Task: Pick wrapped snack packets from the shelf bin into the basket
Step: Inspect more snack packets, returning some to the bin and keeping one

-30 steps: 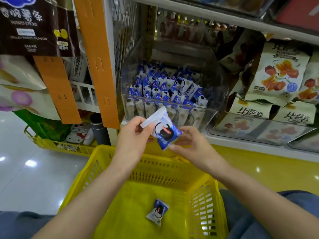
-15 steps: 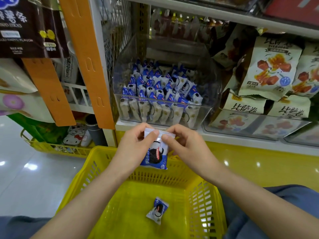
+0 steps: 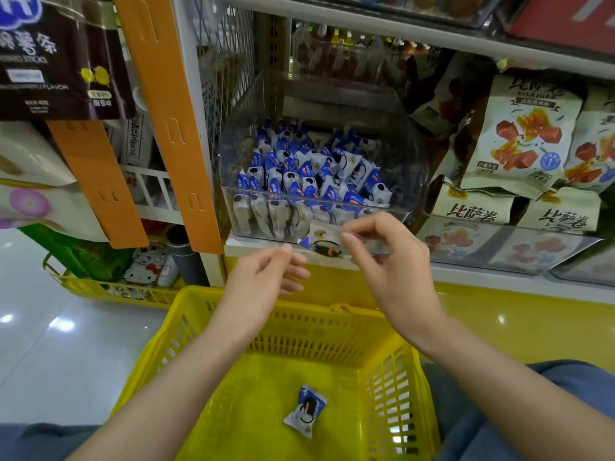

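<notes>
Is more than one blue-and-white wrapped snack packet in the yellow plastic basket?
No, only one blue-and-white wrapped packet lies on the floor of the yellow plastic basket.

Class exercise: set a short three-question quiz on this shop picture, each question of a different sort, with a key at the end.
1. How many packets lie in the yellow basket? A) none B) one C) three
2. True or false: the left hand is outside the clear bin.
3. Fill in: the held packet is pinched by the ___ hand.
Key: 1 B, a single packet on the basket floor; 2 true; 3 right, the right hand.
</notes>
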`<action>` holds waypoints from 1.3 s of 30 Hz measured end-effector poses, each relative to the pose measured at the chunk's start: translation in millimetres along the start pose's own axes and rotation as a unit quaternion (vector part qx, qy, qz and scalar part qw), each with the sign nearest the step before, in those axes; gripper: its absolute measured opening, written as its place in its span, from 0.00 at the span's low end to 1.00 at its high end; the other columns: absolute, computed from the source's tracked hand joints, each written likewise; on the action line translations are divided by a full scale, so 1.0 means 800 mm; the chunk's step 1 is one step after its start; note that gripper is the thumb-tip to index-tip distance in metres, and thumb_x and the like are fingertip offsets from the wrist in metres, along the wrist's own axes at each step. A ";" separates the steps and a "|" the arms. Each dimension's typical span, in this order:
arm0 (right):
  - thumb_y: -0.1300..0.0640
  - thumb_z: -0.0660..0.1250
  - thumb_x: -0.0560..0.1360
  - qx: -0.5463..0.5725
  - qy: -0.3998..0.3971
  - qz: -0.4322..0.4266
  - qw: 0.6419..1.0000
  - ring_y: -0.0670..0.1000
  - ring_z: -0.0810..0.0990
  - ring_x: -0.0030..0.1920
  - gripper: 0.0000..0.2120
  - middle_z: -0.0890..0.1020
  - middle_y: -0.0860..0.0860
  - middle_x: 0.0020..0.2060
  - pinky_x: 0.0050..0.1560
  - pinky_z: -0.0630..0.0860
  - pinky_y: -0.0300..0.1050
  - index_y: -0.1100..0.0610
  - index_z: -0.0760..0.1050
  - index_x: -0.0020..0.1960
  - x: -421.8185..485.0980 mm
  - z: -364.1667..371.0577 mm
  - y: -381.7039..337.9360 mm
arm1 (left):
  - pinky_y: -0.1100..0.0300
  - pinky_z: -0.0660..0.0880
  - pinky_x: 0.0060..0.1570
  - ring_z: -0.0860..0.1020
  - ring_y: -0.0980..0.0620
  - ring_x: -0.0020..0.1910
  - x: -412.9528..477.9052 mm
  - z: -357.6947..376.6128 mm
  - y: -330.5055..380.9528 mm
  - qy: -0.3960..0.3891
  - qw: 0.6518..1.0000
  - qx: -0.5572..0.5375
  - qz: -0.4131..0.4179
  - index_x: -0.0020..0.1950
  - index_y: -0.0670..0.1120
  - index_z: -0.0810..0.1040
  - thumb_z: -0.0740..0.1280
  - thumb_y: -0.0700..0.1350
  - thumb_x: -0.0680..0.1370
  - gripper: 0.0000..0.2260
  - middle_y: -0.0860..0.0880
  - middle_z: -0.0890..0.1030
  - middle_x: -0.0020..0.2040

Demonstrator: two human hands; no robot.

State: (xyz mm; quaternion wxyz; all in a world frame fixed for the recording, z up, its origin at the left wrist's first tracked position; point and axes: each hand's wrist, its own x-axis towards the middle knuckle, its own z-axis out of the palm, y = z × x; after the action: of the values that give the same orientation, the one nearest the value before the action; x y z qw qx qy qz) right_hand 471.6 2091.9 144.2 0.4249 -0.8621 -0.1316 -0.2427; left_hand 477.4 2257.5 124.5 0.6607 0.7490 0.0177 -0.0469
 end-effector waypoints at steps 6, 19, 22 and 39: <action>0.62 0.68 0.72 -0.085 -0.104 -0.167 0.977 0.50 0.78 0.50 0.03 0.80 0.53 0.48 0.47 0.76 0.44 0.60 0.80 0.45 -0.015 0.012 -0.002 | 0.55 0.78 0.48 0.81 0.50 0.50 0.001 -0.002 0.007 -0.069 0.979 -0.173 -0.083 0.55 0.45 0.80 0.61 0.52 0.77 0.15 0.47 0.84 0.49; 0.52 0.56 0.80 0.310 -0.189 0.336 0.869 0.50 0.81 0.50 0.13 0.82 0.53 0.53 0.47 0.79 0.42 0.54 0.74 0.59 -0.003 0.020 -0.007 | 0.64 0.77 0.45 0.82 0.57 0.47 -0.007 0.007 0.005 -0.067 0.991 -0.109 -0.037 0.60 0.49 0.77 0.62 0.46 0.78 0.11 0.52 0.84 0.49; 0.53 0.58 0.79 0.340 -0.177 0.338 0.860 0.54 0.81 0.55 0.13 0.82 0.54 0.54 0.55 0.77 0.53 0.55 0.74 0.60 -0.004 0.022 -0.008 | 0.71 0.74 0.45 0.80 0.59 0.47 -0.007 0.011 0.003 -0.004 0.999 0.000 0.050 0.57 0.53 0.75 0.64 0.43 0.77 0.10 0.53 0.81 0.52; 0.57 0.66 0.75 0.189 -0.158 0.220 0.944 0.45 0.81 0.44 0.07 0.80 0.51 0.48 0.40 0.80 0.43 0.54 0.69 0.50 -0.019 0.035 -0.002 | 0.58 0.77 0.43 0.78 0.59 0.43 -0.011 0.004 -0.009 0.029 0.938 0.272 0.214 0.56 0.50 0.74 0.61 0.46 0.78 0.07 0.54 0.79 0.49</action>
State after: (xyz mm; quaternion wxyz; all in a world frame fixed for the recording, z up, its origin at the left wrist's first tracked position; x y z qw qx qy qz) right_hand 466.5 2114.6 122.9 0.5970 -0.8004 -0.0476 0.0255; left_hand 467.9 2255.5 117.6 0.4254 0.8871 -0.1372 0.1149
